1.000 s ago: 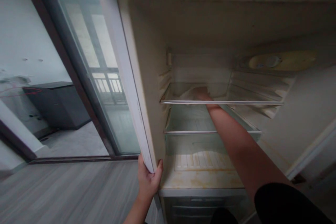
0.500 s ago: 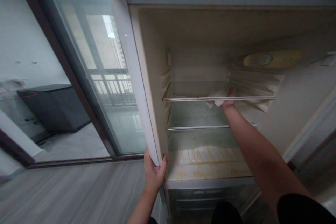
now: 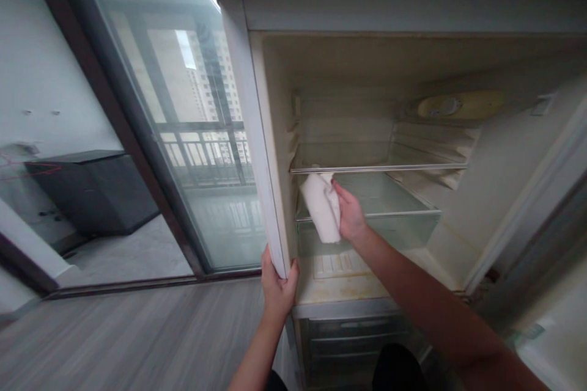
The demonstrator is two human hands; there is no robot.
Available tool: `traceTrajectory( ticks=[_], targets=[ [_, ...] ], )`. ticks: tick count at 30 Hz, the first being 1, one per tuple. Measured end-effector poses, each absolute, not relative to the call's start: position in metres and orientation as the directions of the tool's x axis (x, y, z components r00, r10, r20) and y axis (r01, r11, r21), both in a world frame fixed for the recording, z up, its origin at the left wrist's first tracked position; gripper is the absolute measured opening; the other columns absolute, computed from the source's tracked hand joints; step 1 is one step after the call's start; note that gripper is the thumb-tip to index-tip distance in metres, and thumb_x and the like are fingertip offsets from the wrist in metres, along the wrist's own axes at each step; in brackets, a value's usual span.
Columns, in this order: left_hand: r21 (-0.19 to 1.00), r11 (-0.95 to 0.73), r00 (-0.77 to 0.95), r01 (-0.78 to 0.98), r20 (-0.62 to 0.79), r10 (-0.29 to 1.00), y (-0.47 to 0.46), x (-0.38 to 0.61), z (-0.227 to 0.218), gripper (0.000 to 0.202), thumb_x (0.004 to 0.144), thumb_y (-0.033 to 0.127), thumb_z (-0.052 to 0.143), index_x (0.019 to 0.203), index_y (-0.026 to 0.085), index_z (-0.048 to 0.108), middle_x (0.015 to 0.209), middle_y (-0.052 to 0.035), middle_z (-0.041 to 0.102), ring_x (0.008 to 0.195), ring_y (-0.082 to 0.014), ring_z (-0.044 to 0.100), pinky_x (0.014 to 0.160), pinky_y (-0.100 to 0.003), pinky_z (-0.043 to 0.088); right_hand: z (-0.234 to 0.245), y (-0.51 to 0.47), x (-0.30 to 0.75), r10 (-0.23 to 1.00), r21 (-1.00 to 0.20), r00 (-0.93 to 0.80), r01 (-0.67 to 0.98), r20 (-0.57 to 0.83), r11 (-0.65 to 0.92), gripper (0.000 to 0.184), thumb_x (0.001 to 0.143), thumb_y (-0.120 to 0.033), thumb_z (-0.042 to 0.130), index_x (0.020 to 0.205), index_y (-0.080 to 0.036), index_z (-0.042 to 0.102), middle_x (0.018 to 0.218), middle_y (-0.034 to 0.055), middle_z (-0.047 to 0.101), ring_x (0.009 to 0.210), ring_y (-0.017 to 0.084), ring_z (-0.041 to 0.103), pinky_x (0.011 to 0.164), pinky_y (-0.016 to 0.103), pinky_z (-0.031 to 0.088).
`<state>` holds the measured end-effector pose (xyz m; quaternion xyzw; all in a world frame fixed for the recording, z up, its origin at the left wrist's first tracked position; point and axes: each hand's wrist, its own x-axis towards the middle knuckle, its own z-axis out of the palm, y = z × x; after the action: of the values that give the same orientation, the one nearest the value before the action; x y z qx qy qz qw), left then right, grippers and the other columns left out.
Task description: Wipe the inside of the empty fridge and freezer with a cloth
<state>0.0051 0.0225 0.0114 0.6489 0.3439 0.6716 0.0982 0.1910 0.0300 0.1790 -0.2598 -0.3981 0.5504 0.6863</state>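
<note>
My right hand (image 3: 350, 212) is closed on a white cloth (image 3: 322, 206), which hangs down in front of the glass shelves. The top edge of the cloth is by the front trim of the upper shelf (image 3: 339, 156), near its left end; whether it touches the trim I cannot tell. My left hand (image 3: 278, 284) grips the left front edge of the open refrigerator (image 3: 259, 153), thumb on the inner side and fingers around the outside. Below the upper shelf lies a second glass shelf (image 3: 403, 195). Yellowish stains mark the compartment floor (image 3: 353, 286).
A yellowed control housing with a dial (image 3: 452, 105) is on the inner right wall. Beneath the compartment sit drawers (image 3: 353, 342). To the left stand a sliding glass door (image 3: 206, 220) and a dark cabinet (image 3: 92, 195). Grey wood-look flooring (image 3: 160, 336) spreads at lower left.
My right hand has come from the right rear of the upper shelf to the left front, bringing the cloth out. My left hand keeps its grip. The view has shifted slightly.
</note>
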Motion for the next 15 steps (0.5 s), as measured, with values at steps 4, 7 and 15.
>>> traceTrajectory(
  ticks=[4, 7, 15],
  targets=[
    [0.596, -0.751, -0.112, 0.284, 0.798, 0.592, 0.023, 0.005, 0.010, 0.066, 0.088, 0.031, 0.067, 0.148, 0.021, 0.040, 0.135, -0.0146, 0.057, 0.126, -0.0274, 0.057, 0.109, -0.045, 0.045, 0.161, 0.011, 0.129, 0.820, -0.752, 0.084, -0.354, 0.566, 0.555, 0.051, 0.090, -0.055, 0.053, 0.130, -0.027, 0.067, 0.144, 0.0001, 0.060, 0.143, 0.023, 0.047, 0.124, 0.042, 0.033],
    [0.583, -0.759, -0.100, 0.289, 0.807, 0.582, 0.023, 0.004, 0.010, 0.067, 0.088, 0.031, 0.065, 0.149, 0.021, 0.039, 0.136, -0.0151, 0.057, 0.126, -0.0276, 0.057, 0.107, -0.045, 0.046, 0.158, -0.004, 0.111, 0.706, -0.703, -0.019, -0.116, 0.708, 0.702, 0.060, 0.095, -0.055, 0.053, 0.150, -0.031, 0.050, 0.161, -0.0056, 0.038, 0.155, 0.021, 0.023, 0.131, 0.039, 0.012],
    [0.580, -0.758, -0.101, 0.298, 0.809, 0.579, 0.019, 0.004, 0.019, 0.063, 0.090, 0.033, 0.066, 0.146, 0.019, 0.041, 0.128, -0.0145, 0.060, 0.120, -0.0269, 0.060, 0.103, -0.044, 0.049, 0.228, -0.009, 0.121, 0.442, -0.426, -0.140, 0.128, 0.886, 0.896, 0.057, 0.105, -0.044, 0.037, 0.161, -0.034, 0.028, 0.167, -0.0100, 0.024, 0.158, 0.017, 0.011, 0.131, 0.039, 0.003]
  ],
)
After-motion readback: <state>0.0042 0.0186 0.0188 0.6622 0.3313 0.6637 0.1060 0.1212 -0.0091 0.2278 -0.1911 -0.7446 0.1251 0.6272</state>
